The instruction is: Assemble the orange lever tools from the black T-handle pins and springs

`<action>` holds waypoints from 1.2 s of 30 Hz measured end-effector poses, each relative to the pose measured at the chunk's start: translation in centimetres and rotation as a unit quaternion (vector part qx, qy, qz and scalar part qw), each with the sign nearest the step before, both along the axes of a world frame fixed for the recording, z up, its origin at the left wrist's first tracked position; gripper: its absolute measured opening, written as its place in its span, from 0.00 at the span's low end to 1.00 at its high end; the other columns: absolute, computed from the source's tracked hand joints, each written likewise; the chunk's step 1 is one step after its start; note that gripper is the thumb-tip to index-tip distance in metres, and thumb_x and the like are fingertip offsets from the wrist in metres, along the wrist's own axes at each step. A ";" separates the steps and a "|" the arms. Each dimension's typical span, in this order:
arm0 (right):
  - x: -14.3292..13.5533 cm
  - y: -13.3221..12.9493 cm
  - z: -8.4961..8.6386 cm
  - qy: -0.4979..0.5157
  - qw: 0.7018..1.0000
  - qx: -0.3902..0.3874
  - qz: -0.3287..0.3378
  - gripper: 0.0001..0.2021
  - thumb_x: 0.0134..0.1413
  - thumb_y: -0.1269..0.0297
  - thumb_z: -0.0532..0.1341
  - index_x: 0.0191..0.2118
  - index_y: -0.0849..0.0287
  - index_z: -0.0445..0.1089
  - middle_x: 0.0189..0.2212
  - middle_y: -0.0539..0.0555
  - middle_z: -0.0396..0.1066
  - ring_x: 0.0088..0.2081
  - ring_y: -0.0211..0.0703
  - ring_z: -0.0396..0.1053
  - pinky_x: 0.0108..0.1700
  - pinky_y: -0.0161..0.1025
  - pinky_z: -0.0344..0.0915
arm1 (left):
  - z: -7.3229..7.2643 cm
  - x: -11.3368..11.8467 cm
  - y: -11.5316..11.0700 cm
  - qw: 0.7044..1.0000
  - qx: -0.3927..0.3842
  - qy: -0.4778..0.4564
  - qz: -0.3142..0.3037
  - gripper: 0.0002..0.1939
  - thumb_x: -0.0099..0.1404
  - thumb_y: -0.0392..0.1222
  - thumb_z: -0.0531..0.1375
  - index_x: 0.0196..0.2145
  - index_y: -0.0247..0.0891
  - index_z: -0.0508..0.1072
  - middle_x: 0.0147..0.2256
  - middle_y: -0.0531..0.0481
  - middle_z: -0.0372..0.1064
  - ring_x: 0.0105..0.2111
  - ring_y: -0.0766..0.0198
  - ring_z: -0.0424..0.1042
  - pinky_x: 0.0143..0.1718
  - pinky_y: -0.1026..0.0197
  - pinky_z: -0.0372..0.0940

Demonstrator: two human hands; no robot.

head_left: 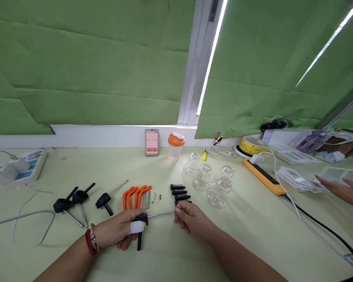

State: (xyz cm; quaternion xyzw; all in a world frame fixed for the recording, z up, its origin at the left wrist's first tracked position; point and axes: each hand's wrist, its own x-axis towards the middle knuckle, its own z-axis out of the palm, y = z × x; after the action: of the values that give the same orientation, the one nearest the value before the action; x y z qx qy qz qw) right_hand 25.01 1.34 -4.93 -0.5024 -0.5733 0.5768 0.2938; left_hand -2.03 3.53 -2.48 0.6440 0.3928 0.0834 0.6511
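Observation:
My left hand (128,227), a white wrap round one finger, is closed on a black plastic piece (139,237) with a thin metal rod (161,214) sticking out to the right. At the rod's far end the fingertips of my right hand (191,219) are pinched together; whether they also hold a small part is hidden. Just beyond my left hand lie several orange bent handles (137,196), metal pins (147,199) and tiny nuts and brass-coloured bits (160,197). Black ribbed pieces (179,192) lie in a row behind my right hand.
Three similar black pieces with rods (80,196) lie left. Several glass jars (206,172) stand behind right, near an orange-lidded cup (175,147) and a phone (151,142). An orange power strip (264,177) and cables lie right; another person's hand (344,192) holds a clear tray.

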 end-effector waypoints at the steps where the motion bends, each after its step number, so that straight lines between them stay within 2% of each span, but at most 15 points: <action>1: 0.0 0.0 -0.1 0.001 1.000 0.001 0.000 0.17 0.58 0.50 0.53 0.28 0.59 0.62 0.18 0.45 0.59 0.17 0.29 0.53 0.20 0.30 0.52 | 0.0 0.0 0.0 1.000 0.000 0.000 -0.001 0.19 0.64 0.56 0.54 0.39 0.36 0.62 0.19 0.57 0.61 0.14 0.71 0.59 0.14 0.71 0.54; 8: 0.0 0.0 -0.4 0.060 0.998 0.000 -0.006 0.16 0.53 0.49 0.57 0.38 0.57 0.60 0.28 0.48 0.67 0.22 0.31 0.58 0.19 0.29 0.52 | -0.1 -0.1 0.0 1.000 -0.002 0.000 0.004 0.19 0.63 0.57 0.55 0.39 0.36 0.62 0.21 0.56 0.62 0.14 0.71 0.60 0.14 0.71 0.54; 20: 0.0 0.0 -0.4 0.049 0.999 0.006 -0.002 0.15 0.54 0.50 0.55 0.33 0.57 0.60 0.28 0.49 0.67 0.22 0.31 0.57 0.20 0.29 0.53 | 0.1 0.1 -0.1 1.000 0.000 0.007 0.004 0.19 0.62 0.57 0.55 0.38 0.36 0.62 0.21 0.56 0.61 0.14 0.71 0.60 0.14 0.70 0.54; 36: 0.0 0.0 -0.5 0.019 1.000 0.007 -0.002 0.15 0.57 0.51 0.53 0.29 0.58 0.62 0.21 0.47 0.62 0.19 0.30 0.54 0.20 0.30 0.52 | 0.1 0.1 0.0 1.000 -0.004 -0.004 -0.002 0.19 0.64 0.56 0.55 0.39 0.35 0.62 0.19 0.57 0.60 0.14 0.71 0.59 0.14 0.71 0.54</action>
State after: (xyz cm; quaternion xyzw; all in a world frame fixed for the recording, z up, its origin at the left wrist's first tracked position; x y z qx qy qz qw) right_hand 25.05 1.31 -5.44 -0.4910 -0.5703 0.5815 0.3090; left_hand -1.96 3.56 -2.41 0.6417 0.3896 0.0829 0.6554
